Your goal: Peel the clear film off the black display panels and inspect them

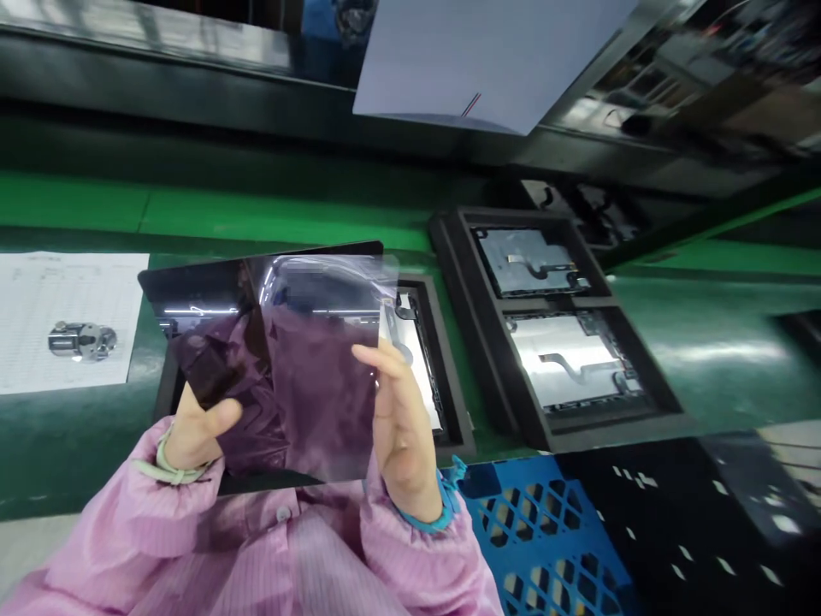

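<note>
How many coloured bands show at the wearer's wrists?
2: a pale green band by the left hand and a blue band by the right hand, both at the sleeve ends. Any under the sleeves would be hidden.

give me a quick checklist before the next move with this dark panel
1. Left hand on the dark panel: ok, thumb over its front at the lower left.
2. Right hand gripping firmly: cannot tell; it is at the right side, fingers extended.
3. Clear film lined up with the panel: not ok, it juts past the right edge.
4. Tray behind the panel fully visible: not ok, the panel hides much of it.
5. Metal object away from both hands: ok, it lies on the paper at the left.
</note>
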The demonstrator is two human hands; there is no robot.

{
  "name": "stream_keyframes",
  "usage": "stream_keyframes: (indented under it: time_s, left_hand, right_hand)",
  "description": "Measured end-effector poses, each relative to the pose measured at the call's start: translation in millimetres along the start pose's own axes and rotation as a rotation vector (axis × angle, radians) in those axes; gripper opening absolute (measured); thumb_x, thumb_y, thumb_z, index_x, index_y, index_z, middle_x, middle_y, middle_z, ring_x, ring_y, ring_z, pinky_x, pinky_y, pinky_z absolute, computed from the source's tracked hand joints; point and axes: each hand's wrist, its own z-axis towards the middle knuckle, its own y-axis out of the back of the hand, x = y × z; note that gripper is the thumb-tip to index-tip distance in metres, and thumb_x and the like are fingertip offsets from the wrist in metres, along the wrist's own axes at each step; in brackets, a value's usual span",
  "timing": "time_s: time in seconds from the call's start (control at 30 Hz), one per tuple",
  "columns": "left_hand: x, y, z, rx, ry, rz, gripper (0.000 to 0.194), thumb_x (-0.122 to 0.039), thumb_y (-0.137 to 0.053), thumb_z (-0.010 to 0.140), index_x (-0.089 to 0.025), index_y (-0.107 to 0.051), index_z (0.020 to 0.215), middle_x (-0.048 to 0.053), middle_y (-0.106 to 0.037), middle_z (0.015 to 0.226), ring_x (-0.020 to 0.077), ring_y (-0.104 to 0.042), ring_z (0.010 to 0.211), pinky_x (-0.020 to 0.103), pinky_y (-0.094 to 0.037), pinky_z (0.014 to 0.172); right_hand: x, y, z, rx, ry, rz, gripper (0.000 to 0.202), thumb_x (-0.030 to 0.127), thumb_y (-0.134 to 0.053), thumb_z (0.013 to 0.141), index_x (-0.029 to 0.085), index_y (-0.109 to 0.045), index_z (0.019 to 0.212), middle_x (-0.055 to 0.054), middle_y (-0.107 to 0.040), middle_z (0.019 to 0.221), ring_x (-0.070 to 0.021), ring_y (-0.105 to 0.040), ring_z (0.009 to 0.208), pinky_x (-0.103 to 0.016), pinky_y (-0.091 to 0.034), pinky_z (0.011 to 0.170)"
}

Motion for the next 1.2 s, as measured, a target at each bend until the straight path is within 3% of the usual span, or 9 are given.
stream_keyframes:
  time_s: [0.13, 0.23, 0.5, 0.6, 0.67, 0.73, 0.93, 1.03, 1.2]
  left_hand:
    - [-8, -5.1, -13, -0.032, 0.076, 0.043, 0.036, -0.026, -0.100, 0.056, -0.021, -0.074, 0.081, -0.002, -0.076, 0.075, 0.0148, -0.071, 0.066, 0.024, -0.062, 0.064]
    - [-9, -7.2, -14, -0.003, 0.072, 0.039, 0.039, -0.024, -0.099, 0.058, -0.021, -0.072, 0.086, -0.002, -0.076, 0.076, 0.0150, -0.071, 0.066, 0.025, -0.062, 0.064]
    - [-4, -8.6, -1, -0.015, 0.064, 0.063, 0.040, -0.022, -0.101, 0.049, -0.019, -0.074, 0.079, -0.002, -0.074, 0.068, 0.0135, -0.068, 0.057, 0.020, -0.059, 0.055]
    - [-2, -8.8, 2, 0.091, 0.025, 0.077, 0.042, -0.016, -0.099, 0.046, -0.019, -0.073, 0.079, -0.004, -0.069, 0.061, 0.0115, -0.062, 0.051, 0.019, -0.055, 0.051]
    - [-2, -9.0, 3, 0.182, -0.014, 0.144, 0.040, -0.017, -0.096, 0.053, -0.018, -0.074, 0.086, -0.001, -0.072, 0.069, 0.0149, -0.068, 0.062, 0.024, -0.061, 0.062]
    - [-1, -8.5, 4, 0.271, -0.042, 0.219, 0.039, -0.021, -0.093, 0.060, -0.018, -0.075, 0.095, 0.003, -0.077, 0.084, 0.0215, -0.074, 0.083, 0.033, -0.064, 0.082]
    - [10, -2.4, 7, 0.399, -0.072, 0.256, 0.045, -0.023, -0.093, 0.061, -0.019, -0.074, 0.101, 0.006, -0.077, 0.094, 0.0284, -0.073, 0.103, 0.039, -0.062, 0.092]
    - [12, -3.5, 8, 0.362, -0.034, 0.203, 0.044, -0.024, -0.094, 0.061, -0.018, -0.073, 0.100, 0.006, -0.077, 0.095, 0.0275, -0.074, 0.100, 0.037, -0.062, 0.088]
    - [5, -5.1, 7, 0.105, 0.069, 0.075, 0.043, -0.033, -0.096, 0.061, -0.017, -0.074, 0.094, 0.003, -0.075, 0.082, 0.0235, -0.073, 0.086, 0.032, -0.060, 0.079]
  right_hand:
    - [2, -1, -2, -0.054, 0.028, 0.094, 0.040, 0.031, -0.065, 0.097, 0.042, -0.064, 0.135, 0.001, -0.059, 0.146, -0.0201, -0.053, 0.140, -0.042, -0.045, 0.120]
    - [4, -3, -1, -0.115, 0.012, 0.122, 0.027, 0.018, -0.061, 0.096, 0.036, -0.078, 0.108, -0.001, -0.065, 0.135, -0.0197, -0.062, 0.128, -0.042, -0.053, 0.109]
    - [-16, 6, 0, -0.057, -0.082, 0.274, 0.019, 0.026, -0.063, 0.088, 0.027, -0.076, 0.074, -0.001, -0.063, 0.136, -0.0240, -0.063, 0.121, -0.044, -0.050, 0.104]
    - [-26, 11, 1, -0.087, -0.142, 0.354, 0.021, 0.030, -0.064, 0.084, 0.025, -0.070, 0.064, -0.003, -0.069, 0.109, -0.0208, -0.065, 0.095, -0.043, -0.051, 0.091]
    - [-32, 14, 3, -0.122, -0.151, 0.332, 0.023, 0.032, -0.066, 0.081, 0.026, -0.065, 0.059, -0.002, -0.061, 0.076, -0.0200, -0.059, 0.079, -0.044, -0.049, 0.089]
    - [-36, 15, 7, -0.142, -0.165, 0.305, 0.025, 0.034, -0.067, 0.078, 0.026, -0.059, 0.055, 0.000, -0.049, 0.059, -0.0192, -0.052, 0.070, -0.043, -0.048, 0.085]
    - [-39, 16, 14, -0.075, -0.194, 0.346, 0.033, 0.037, -0.068, 0.077, 0.021, -0.051, 0.054, 0.002, -0.038, 0.058, -0.0110, -0.034, 0.051, -0.030, -0.029, 0.049]
    - [-38, 16, 14, -0.121, -0.239, 0.351, 0.028, 0.035, -0.071, 0.076, 0.022, -0.057, 0.057, 0.002, -0.043, 0.061, -0.0110, -0.037, 0.053, -0.030, -0.029, 0.051]
    - [-30, 6, 14, -0.181, -0.315, 0.229, 0.016, 0.041, -0.076, 0.080, 0.025, -0.074, 0.081, 0.000, -0.061, 0.080, -0.0164, -0.056, 0.082, -0.032, -0.044, 0.074]
